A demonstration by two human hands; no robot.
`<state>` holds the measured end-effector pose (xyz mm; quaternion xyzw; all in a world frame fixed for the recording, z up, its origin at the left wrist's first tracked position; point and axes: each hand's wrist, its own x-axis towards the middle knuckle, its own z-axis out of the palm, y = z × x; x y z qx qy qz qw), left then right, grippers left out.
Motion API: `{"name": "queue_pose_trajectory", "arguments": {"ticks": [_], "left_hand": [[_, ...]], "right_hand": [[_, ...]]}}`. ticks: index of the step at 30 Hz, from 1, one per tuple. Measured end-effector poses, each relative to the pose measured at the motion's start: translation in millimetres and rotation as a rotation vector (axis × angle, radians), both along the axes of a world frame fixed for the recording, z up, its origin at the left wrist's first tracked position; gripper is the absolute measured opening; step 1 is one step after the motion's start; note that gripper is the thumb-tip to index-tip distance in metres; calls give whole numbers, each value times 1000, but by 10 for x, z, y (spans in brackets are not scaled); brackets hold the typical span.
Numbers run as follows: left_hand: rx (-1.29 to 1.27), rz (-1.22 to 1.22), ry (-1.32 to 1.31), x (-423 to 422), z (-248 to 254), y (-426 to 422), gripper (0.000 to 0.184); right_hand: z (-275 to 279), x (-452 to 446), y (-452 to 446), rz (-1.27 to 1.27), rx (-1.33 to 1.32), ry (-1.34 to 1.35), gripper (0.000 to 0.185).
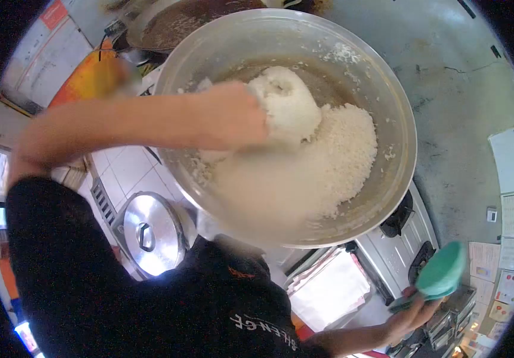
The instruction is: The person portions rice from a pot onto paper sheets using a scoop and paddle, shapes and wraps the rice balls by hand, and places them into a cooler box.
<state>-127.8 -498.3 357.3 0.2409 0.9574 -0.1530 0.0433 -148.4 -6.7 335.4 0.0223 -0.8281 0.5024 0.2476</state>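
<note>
A large metal pot [397, 95] holds loose white rice [352, 149] and a rounded white mound of rice [286, 101]. My left hand [230, 116] is over the left part of the pot, its fingers curled closed. Below it is a pale, motion-smeared shape that hides part of the rice. I cannot make out what this hand holds. Out to the lower right, apart from the pot, my right hand [415, 316] grips a green bowl [442, 274]. The bowl is tilted and slightly blurred.
A lidded metal pot [149, 235] stands at the lower left. Behind the big pot is a wide pan [173, 30] with brown contents. A stove [382, 253] with burners lies at right, beside a stack of white paper [331, 292]. Papers [513, 173] hang on the grey wall.
</note>
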Motion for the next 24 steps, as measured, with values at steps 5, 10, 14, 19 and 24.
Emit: {"name": "queue_pose_trajectory", "arguments": {"ticks": [5,10,14,19,24], "left_hand": [[477,219,539,858,634,-246,23],[1403,728,427,1743,250,-106,24],[2090,677,761,2008,-311,372,47],[2753,-304,281,2256,-530,485,29],[2443,-944,-198,1810,-460,-175,48]], "right_hand": [[970,-414,-1068,468,648,22,34],[462,-1206,-2887,849,1299,27,22],[-37,-1250,-3398,801,1386,-129,21],[-317,-1146,-3520,873,1484,-133,25],[-519,-1309,-3521,903,1674,-500,34]]}}
